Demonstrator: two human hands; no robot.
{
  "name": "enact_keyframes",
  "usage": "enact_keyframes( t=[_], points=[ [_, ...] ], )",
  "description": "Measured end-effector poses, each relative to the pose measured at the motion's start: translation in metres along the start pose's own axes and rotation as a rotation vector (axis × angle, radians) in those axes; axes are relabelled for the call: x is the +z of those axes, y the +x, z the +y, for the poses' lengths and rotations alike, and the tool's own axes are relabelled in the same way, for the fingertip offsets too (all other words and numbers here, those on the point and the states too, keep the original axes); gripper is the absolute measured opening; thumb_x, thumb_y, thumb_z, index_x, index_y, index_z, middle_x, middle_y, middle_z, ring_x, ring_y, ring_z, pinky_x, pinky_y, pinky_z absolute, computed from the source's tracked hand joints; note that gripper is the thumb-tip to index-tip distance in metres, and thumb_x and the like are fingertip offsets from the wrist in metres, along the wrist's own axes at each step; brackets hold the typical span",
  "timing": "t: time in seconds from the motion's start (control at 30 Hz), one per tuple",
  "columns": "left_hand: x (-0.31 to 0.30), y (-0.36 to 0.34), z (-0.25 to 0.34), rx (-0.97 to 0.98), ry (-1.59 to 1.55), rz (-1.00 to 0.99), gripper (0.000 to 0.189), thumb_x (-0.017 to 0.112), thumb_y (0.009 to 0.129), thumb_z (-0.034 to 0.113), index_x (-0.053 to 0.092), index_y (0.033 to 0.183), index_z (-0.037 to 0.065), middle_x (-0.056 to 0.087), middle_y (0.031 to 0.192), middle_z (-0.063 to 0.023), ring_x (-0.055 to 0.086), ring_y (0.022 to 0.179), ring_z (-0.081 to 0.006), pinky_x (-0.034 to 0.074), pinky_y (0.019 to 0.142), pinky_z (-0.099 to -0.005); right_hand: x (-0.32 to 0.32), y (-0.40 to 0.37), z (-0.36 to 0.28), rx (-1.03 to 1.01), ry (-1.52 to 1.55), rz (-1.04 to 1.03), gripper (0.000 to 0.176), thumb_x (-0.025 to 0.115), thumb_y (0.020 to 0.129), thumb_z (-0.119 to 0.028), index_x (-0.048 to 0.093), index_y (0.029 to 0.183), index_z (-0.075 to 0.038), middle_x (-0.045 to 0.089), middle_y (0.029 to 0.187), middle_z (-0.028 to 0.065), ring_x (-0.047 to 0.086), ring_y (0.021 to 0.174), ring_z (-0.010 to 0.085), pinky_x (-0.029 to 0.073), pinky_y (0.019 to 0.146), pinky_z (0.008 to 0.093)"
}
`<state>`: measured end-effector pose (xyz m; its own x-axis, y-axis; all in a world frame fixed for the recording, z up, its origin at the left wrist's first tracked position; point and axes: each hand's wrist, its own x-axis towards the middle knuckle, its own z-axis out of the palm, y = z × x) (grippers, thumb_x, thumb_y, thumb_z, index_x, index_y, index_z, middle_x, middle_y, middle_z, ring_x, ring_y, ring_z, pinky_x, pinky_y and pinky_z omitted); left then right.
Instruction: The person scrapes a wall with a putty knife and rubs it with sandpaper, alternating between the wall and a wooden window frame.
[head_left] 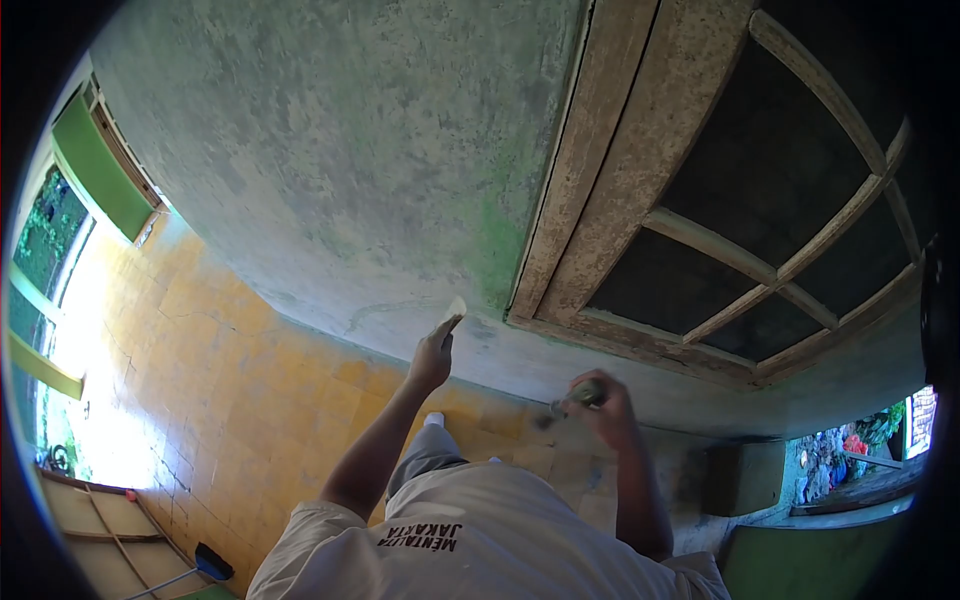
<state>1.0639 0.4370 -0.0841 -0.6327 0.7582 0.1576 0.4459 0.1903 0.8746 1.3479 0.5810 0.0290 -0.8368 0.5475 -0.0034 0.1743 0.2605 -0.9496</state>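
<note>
Green wall (350, 180) touches the pale scraper (455, 309); our left hand (432, 358) has its grip closed on it. Our right hand (611, 405) grip holds a dark tool (563, 405).

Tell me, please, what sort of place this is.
Probably a porch or room of an old house: a green-stained plaster wall, a weathered wooden window frame, yellow floor tiles. The left hand presses a scraper to the wall; the right hand grips a tool.

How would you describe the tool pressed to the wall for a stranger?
Find the weathered wooden window frame on the stained wall. Just left of its lower corner, the left hand holds a small scraper to the plaster. Its blade is pale, unlike the dark tool in the right hand.
</note>
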Motion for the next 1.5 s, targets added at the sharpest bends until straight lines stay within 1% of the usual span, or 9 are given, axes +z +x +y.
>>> enact_keyframes(
  t=[0.17, 0.27, 0.4, 0.5, 0.63, 0.77, 1.03, 1.33, 1.5],
  points=[
    [-0.005, -0.041, -0.070, -0.422, -0.638, -0.013, 0.027, 0.047, 0.089, 0.006, 0.057, 0.113, 0.000, 0.062, 0.101, -0.0062, 0.060, 0.095, -0.0148, 0.049, 0.083, -0.0305, -0.002, 0.001, -0.027, -0.064, 0.749, 0.050, 0.030, 0.075, 0.071, 0.001, 0.054, 0.092, -0.004, 0.060, 0.097, 0.0122, 0.063, 0.085, 0.0221, 0.052, 0.074, 0.0338],
    [-0.022, -0.049, -0.062, -0.650, -0.951, -0.011, 0.028, 0.048, 0.088, 0.005, 0.056, 0.114, -0.001, 0.062, 0.105, -0.0073, 0.061, 0.095, -0.0164, 0.048, 0.083, -0.0305, 0.027, -0.001, -0.015, -0.011, 0.846, -0.159, 0.031, 0.073, 0.074, -0.001, 0.050, 0.095, -0.004, 0.058, 0.101, 0.0152, 0.065, 0.091, 0.0277, 0.053, 0.075, 0.0382],
    [-0.029, -0.043, -0.084, -0.661, -1.091, -0.073, 0.027, 0.048, 0.087, 0.006, 0.056, 0.112, 0.000, 0.062, 0.103, -0.0071, 0.060, 0.094, -0.0159, 0.047, 0.083, -0.0307, 0.075, 0.019, -0.016, 0.070, 1.479, -0.145, 0.034, 0.067, 0.077, -0.005, 0.048, 0.105, -0.004, 0.055, 0.103, 0.0162, 0.066, 0.087, 0.0319, 0.054, 0.083, 0.0443],
    [-0.034, -0.024, -0.107, -0.664, -1.129, -0.102, 0.024, 0.049, 0.086, 0.007, 0.056, 0.107, 0.001, 0.061, 0.099, -0.0062, 0.059, 0.092, -0.0151, 0.047, 0.082, -0.0306, 0.093, 0.042, -0.037, 0.088, 1.524, -0.289, 0.044, 0.066, 0.077, -0.004, 0.043, 0.115, -0.005, 0.050, 0.103, 0.0143, 0.066, 0.085, 0.0309, 0.054, 0.083, 0.0450],
    [-0.059, 0.019, -0.107, -0.642, -1.037, -0.300, 0.028, 0.047, 0.086, 0.013, 0.054, 0.111, 0.002, 0.060, 0.105, -0.0079, 0.058, 0.101, -0.0181, 0.045, 0.089, -0.0342, 0.106, 0.074, -0.073, 0.117, 1.176, -0.318, 0.051, 0.064, 0.077, -0.004, 0.037, 0.120, -0.007, 0.046, 0.097, 0.0112, 0.063, 0.071, 0.0242, 0.056, 0.067, 0.0414],
    [-0.087, 0.065, -0.098, -0.604, -0.968, -0.386, 0.022, 0.046, 0.084, 0.012, 0.057, 0.102, 0.003, 0.059, 0.097, -0.0038, 0.056, 0.094, -0.0132, 0.043, 0.084, -0.0289, 0.123, 0.105, -0.086, 0.270, 1.019, -0.048, 0.030, 0.052, 0.088, -0.012, 0.040, 0.115, -0.007, 0.047, 0.079, 0.0085, 0.060, 0.061, 0.0203, 0.050, 0.048, 0.0376],
    [-0.110, 0.108, -0.117, -0.524, -0.947, -0.595, 0.030, 0.046, 0.079, 0.013, 0.056, 0.104, 0.001, 0.060, 0.099, -0.0062, 0.056, 0.096, -0.0155, 0.041, 0.087, -0.0290, 0.153, 0.155, -0.086, 0.102, 0.748, 0.318, 0.011, 0.049, 0.091, -0.011, 0.046, 0.098, -0.003, 0.053, 0.074, 0.0083, 0.055, 0.054, 0.0152, 0.047, 0.051, 0.0294],
    [-0.124, 0.127, -0.119, -0.557, -0.911, -0.630, 0.028, 0.049, 0.081, 0.015, 0.054, 0.105, 0.001, 0.059, 0.101, -0.0060, 0.055, 0.096, -0.0160, 0.042, 0.087, -0.0302, 0.170, 0.190, -0.109, 0.166, 0.483, 0.587, 0.026, 0.046, 0.099, -0.031, 0.043, 0.088, -0.007, 0.043, 0.055, -0.0018, 0.040, 0.040, 0.0054, 0.037, 0.037, 0.0227],
    [-0.129, 0.133, -0.120, -0.571, -0.931, -0.664, 0.023, 0.049, 0.082, 0.015, 0.054, 0.102, 0.003, 0.058, 0.099, -0.0050, 0.055, 0.096, -0.0154, 0.042, 0.087, -0.0297, 0.167, 0.200, -0.119, 0.211, 0.618, 0.639, 0.029, 0.045, 0.099, -0.032, 0.044, 0.086, -0.007, 0.043, 0.055, -0.0015, 0.039, 0.039, 0.0052, 0.036, 0.036, 0.0226]
  ],
)
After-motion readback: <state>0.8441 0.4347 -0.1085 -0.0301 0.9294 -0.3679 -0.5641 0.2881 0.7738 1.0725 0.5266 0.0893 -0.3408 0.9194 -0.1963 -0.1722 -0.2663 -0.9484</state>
